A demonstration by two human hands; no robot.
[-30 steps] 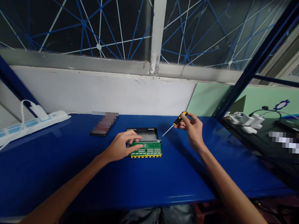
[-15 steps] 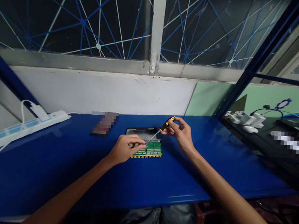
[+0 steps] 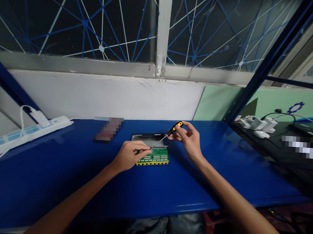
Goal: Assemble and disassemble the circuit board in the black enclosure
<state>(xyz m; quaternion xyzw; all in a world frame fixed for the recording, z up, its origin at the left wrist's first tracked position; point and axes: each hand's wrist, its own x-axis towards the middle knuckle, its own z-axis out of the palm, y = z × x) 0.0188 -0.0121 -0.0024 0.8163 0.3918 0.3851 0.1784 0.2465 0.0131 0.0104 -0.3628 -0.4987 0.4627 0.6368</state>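
My right hand (image 3: 189,142) is curled part-way, thumb and fingertips closed around the screwdriver (image 3: 175,128): a chunky black handle with yellow insets, its thin, smooth metal shaft slanting down and leftward from my grip. At the far end of that shaft, my left hand (image 3: 129,156) has thumb and forefinger drawn together beside the tip; whether they pinch some small part, I cannot tell. The board (image 3: 160,156) lies under and just right of those fingertips, a flat green rectangle with rows of pale little blocks and a toothed yellow strip (image 3: 152,163) along the edge nearest me. Just past my left fingertips, behind the board, shows the case (image 3: 141,139), shallow, black-rimmed, dull grey inside. Beneath both hands spreads the table (image 3: 152,191), hard, glossy blue. Beyond my left hand and to its left lies a dark slab (image 3: 109,130), its face blurred into squares. Farther left runs the power strip (image 3: 28,134), long and white with pale blue panels, a boxy white plug (image 3: 41,117) on it. Ahead of my hands rises the wall (image 3: 107,96), matte white, lightly creased, with a smooth green panel (image 3: 218,103) ahead of my right.
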